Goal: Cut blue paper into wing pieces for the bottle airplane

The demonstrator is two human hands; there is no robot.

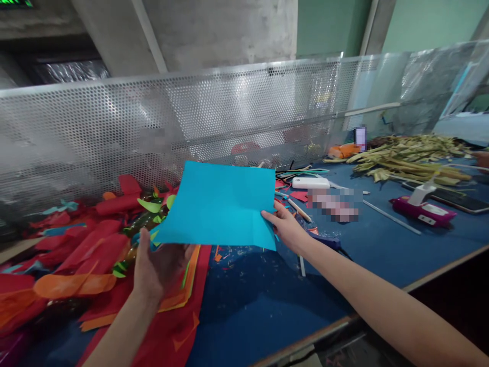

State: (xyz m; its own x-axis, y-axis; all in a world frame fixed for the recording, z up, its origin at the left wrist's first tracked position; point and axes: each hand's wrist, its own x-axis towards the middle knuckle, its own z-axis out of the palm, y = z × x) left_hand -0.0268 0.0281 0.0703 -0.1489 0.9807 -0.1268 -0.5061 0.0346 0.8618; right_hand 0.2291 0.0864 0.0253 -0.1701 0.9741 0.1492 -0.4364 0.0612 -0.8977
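Note:
A bright blue sheet of paper (225, 204) hangs in the air above the table, tilted toward me. My right hand (282, 224) pinches its right edge, thumb on the front face and the other fingers behind. Below the sheet's lower left corner is my left hand (156, 270), thumb raised apart from the fingers, which reach under the paper. Whether those fingers touch the sheet I cannot tell. Under my left hand lies a stack of orange and yellow sheets (189, 285) on red paper (171, 331).
Red and orange cut pieces (91, 250) pile up on the left. On the blue table (244, 311) are a white power strip (311, 182), a purple device (422, 211) with a white plug, and dried leaves (412, 155). A perforated metal panel (153, 127) runs along the back.

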